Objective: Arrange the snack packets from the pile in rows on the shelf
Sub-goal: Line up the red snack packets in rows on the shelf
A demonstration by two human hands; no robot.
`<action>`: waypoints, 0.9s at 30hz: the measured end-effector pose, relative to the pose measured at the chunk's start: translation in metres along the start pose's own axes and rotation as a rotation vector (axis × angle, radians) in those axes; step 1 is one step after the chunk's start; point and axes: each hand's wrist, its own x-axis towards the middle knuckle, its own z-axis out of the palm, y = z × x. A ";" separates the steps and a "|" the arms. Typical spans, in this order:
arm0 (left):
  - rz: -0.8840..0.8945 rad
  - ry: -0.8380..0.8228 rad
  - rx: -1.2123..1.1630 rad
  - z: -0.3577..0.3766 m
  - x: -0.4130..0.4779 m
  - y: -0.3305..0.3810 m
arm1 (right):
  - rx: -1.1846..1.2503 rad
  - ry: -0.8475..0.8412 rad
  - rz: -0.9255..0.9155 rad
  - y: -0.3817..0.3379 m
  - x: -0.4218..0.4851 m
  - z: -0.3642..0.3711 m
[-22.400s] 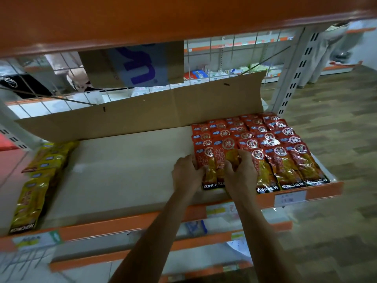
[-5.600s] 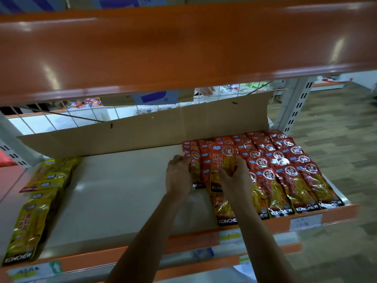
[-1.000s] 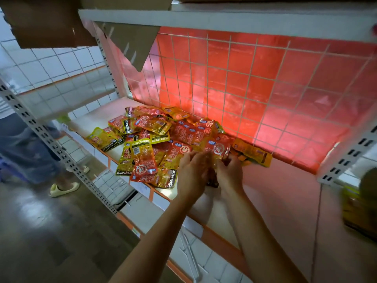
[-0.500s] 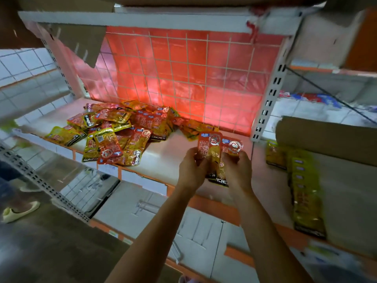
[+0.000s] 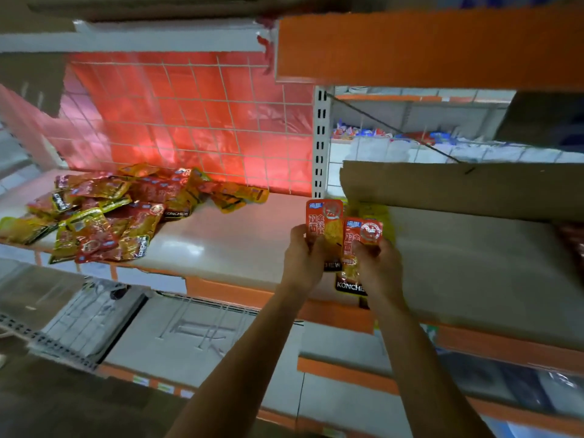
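The left hand (image 5: 302, 260) is gripping one red snack packet (image 5: 325, 221) by its lower half, with the fingers curled round its left edge and the packet standing upright. The right hand (image 5: 379, 268) is pinching a second red packet (image 5: 363, 232), which is sitting slightly lower and overlapping the right edge of the first. A black KONCHEW band is showing below the hands. Both packets are being held in the air near the front edge of the shelf (image 5: 227, 245), just in front of the white slotted upright (image 5: 320, 137). The pile (image 5: 104, 213) of red and yellow packets is lying loose on the left part of the shelf, well apart from the hands and against the red wire-mesh back panel (image 5: 189, 115). To the right of the upright, a cardboard sheet (image 5: 442, 188) is standing along the back of the neighbouring shelf bay (image 5: 474, 273). Blurred yellow packets (image 5: 377, 211) are showing just behind the held pair. An orange shelf front (image 5: 426, 45) is crossing overhead at upper right.
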 end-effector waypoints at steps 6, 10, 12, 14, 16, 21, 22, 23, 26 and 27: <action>-0.014 -0.048 0.011 0.097 -0.013 0.018 | -0.049 0.121 0.040 0.021 0.037 -0.093; 0.018 -0.051 0.015 0.165 -0.022 0.032 | -0.032 0.208 0.031 0.036 0.059 -0.158; 0.009 -0.074 0.006 0.198 -0.028 0.036 | -0.050 0.241 0.021 0.045 0.067 -0.187; -0.025 -0.099 0.016 0.228 -0.034 0.038 | -0.077 0.265 0.014 0.053 0.074 -0.214; -0.040 -0.130 0.033 0.253 -0.040 0.039 | -0.087 0.272 -0.001 0.062 0.079 -0.239; -0.069 -0.178 0.042 0.308 -0.060 0.046 | -0.149 0.285 -0.058 0.083 0.089 -0.296; -0.083 -0.175 0.056 0.319 -0.065 0.048 | -0.176 0.285 -0.052 0.087 0.092 -0.308; -0.099 -0.171 0.064 0.327 -0.069 0.049 | -0.195 0.281 -0.043 0.091 0.095 -0.319; -0.128 -0.185 0.101 0.350 -0.081 0.052 | -0.213 0.300 -0.016 0.102 0.103 -0.348; -0.135 -0.197 0.122 0.356 -0.084 0.054 | -0.218 0.324 -0.007 0.104 0.104 -0.356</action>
